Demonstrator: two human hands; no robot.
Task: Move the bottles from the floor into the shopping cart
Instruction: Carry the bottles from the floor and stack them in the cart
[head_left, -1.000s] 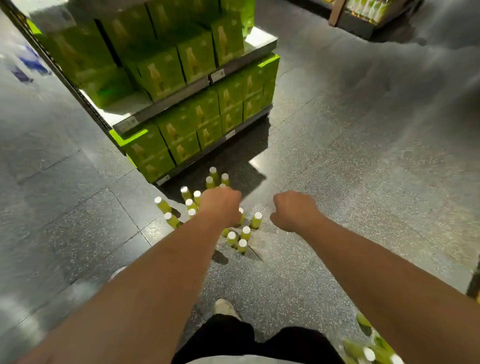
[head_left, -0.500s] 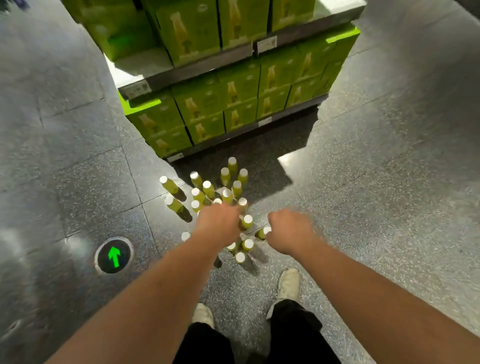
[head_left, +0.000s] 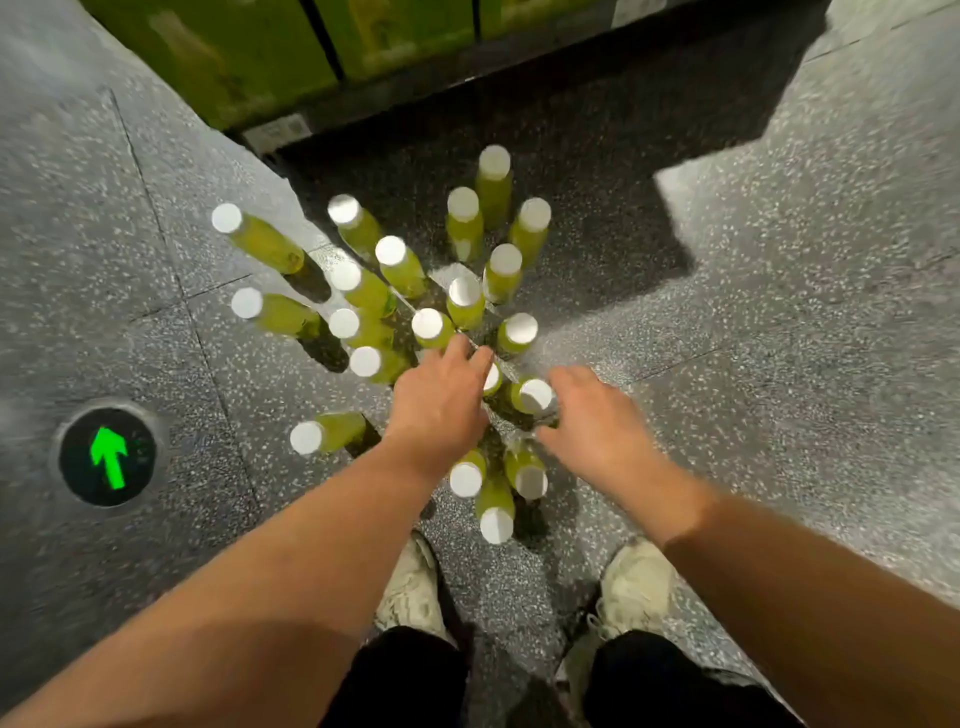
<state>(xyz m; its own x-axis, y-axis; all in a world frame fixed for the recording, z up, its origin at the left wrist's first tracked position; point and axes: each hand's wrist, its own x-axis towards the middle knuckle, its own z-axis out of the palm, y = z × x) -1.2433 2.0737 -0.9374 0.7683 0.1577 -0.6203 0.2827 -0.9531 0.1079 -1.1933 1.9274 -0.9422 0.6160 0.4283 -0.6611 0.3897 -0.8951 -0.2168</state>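
Where the head camera looks steeply down, we see the bottles (head_left: 402, 267) standing in a loose cluster on the speckled grey floor (head_left: 779, 364), each with yellow-green contents and a white cap. Most stand between the hands and the shadowed foot of the display. One stands a little apart beside the left forearm, and three sit close together just ahead of the shoes (head_left: 410, 587).

The left hand (head_left: 441, 405) is palm down over the middle of the cluster, its fingers stretched forward and gripping nothing that we can see. The right hand (head_left: 597, 421) is also palm down, fingers spread and relaxed, just beside one bottle; we cannot tell whether it touches it. The two hands are apart, with capped bottles showing between them.

At the top edge we see green cartons (head_left: 249, 57), blurred, with a price label (head_left: 275, 132) below them. A round floor marker (head_left: 107, 452) with a green arrow lies well to the left. Black trousers (head_left: 405, 675) fill the bottom edge.
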